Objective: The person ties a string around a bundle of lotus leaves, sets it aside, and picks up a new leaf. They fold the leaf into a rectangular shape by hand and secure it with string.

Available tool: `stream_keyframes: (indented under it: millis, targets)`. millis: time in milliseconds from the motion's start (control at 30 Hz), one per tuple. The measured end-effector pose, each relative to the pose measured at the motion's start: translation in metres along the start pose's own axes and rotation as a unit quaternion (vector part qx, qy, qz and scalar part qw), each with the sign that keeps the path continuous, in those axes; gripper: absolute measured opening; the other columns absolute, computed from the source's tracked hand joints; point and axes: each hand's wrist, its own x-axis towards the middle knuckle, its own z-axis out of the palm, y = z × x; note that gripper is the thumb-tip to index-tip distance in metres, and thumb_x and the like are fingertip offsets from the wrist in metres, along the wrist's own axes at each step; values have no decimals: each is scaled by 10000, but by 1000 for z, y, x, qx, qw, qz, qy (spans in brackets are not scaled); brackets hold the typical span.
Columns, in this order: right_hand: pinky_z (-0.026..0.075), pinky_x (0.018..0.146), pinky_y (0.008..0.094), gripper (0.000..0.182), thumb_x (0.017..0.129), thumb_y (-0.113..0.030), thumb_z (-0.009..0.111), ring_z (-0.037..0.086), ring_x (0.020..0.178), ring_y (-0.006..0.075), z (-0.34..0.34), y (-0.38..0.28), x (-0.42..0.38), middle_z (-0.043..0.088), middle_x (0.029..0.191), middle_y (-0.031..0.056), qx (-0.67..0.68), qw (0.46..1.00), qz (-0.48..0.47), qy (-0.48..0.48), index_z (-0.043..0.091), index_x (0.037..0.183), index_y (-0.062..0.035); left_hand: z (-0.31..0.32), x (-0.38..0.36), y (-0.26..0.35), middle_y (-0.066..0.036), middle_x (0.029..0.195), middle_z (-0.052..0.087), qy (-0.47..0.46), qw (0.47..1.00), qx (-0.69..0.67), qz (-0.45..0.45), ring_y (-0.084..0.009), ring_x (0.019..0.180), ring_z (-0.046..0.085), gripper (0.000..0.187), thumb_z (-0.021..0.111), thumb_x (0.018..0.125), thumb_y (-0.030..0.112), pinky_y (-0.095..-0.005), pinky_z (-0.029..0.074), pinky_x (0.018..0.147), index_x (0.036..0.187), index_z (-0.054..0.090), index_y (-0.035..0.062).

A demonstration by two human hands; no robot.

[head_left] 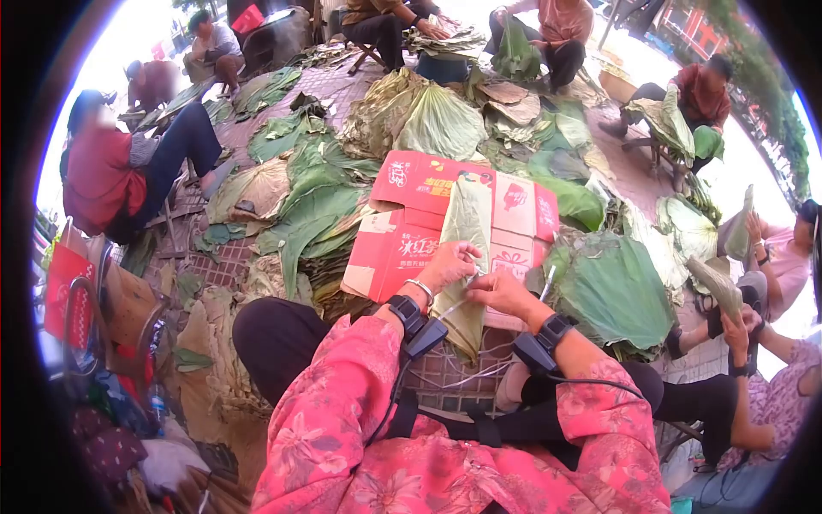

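A long folded bundle of dried leaves [468, 214] lies lengthwise in front of me, its pointed end toward my lap. My left hand [447, 267] is over the middle of the bundle, thumb and fingers pinched at a thin white strip [455, 308]. Close by on the right, my right hand [505, 295] also has its fingertips closed on the strip, which crosses the bundle. Under the bundle is a flattened red cardboard box [402, 244] with printed lettering. Each wrist wears a black strapped device.
Large green leaves [621, 287] lie in a stack at my right. Further leaf piles [441, 120] cover the brick paving ahead and at left. Loose white strips [462, 373] lie by my lap. A chair with bags [81, 308] stands at left. Several seated people are around, some handling leaves.
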Motion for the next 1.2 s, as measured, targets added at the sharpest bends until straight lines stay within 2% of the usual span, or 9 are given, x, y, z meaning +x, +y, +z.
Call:
stream_keyframes:
  millis: [33, 133, 400, 600, 800, 900, 1000, 1100, 1200]
  targets:
    - [421, 492, 271, 225, 804, -243, 590, 547, 511, 130, -3, -6, -3, 615, 617, 34, 67, 995, 45, -61, 658, 721, -46, 0, 0, 0, -5, 724, 582, 2, 1000, -8, -3, -74, 665, 563, 298, 628, 678, -26, -204, 450, 611, 972, 597, 12]
    - [413, 491, 223, 260, 809, -279, 625, 507, 533, 60, -14, -2, -5, 596, 646, -16, 199, 971, 82, 109, 656, 726, -35, -2, -2, 0, 1, 744, 586, 7, 1000, -28, -12, -66, 684, 564, 312, 635, 690, -22, -207, 452, 637, 995, 591, 22]
    - [474, 580, 286, 221, 652, -184, 725, 578, 602, 141, 11, 22, 18, 619, 682, 54, -62, 970, -18, 232, 649, 762, -8, -4, -1, -5, 3, 761, 583, -11, 999, -49, 2, -56, 691, 555, 316, 643, 694, -29, -191, 442, 633, 999, 585, 26]
    - [468, 565, 289, 195, 649, -177, 697, 587, 599, 139, 7, 19, 23, 604, 617, 57, -10, 964, 35, 263, 610, 684, -6, -1, -7, 0, 1, 777, 582, 3, 998, -59, -6, -63, 704, 555, 312, 644, 691, -37, -196, 446, 643, 990, 587, 27]
    - [447, 520, 267, 174, 665, -176, 673, 550, 517, 112, 22, 7, 21, 591, 583, 54, -193, 945, 5, 265, 599, 648, -19, -4, -3, -6, -17, 779, 590, 15, 995, -95, 2, -81, 703, 568, 324, 652, 679, -42, -205, 463, 634, 992, 591, 10]
    - [443, 516, 274, 208, 674, -203, 686, 553, 520, 116, 24, 27, 31, 591, 582, 55, -70, 957, 18, 281, 589, 640, -22, -8, -3, -7, -20, 776, 590, 0, 991, -134, -3, -89, 713, 575, 329, 656, 671, -46, -211, 474, 639, 990, 594, 2]
    - [474, 608, 340, 193, 622, -181, 662, 614, 652, 251, 14, 21, 25, 610, 648, 137, 50, 961, 111, 247, 624, 728, -23, -9, -2, -11, -20, 774, 591, -7, 987, -158, -4, -94, 720, 580, 330, 657, 671, -51, -214, 482, 652, 990, 595, 1]
    - [468, 561, 322, 185, 665, -196, 685, 600, 589, 172, 16, 9, 19, 616, 635, 74, -8, 953, 45, 301, 618, 693, -26, -7, -1, -8, -20, 770, 593, -2, 986, -169, -12, -91, 706, 580, 332, 660, 667, -56, -211, 482, 652, 988, 596, 2]
    - [484, 589, 335, 168, 671, -177, 676, 614, 619, 221, 20, -10, 12, 623, 662, 100, -157, 936, -2, 315, 632, 747, -34, -7, -4, -3, -18, 769, 593, -3, 986, -165, -24, -85, 690, 576, 331, 663, 665, -58, -206, 479, 647, 984, 596, 3]
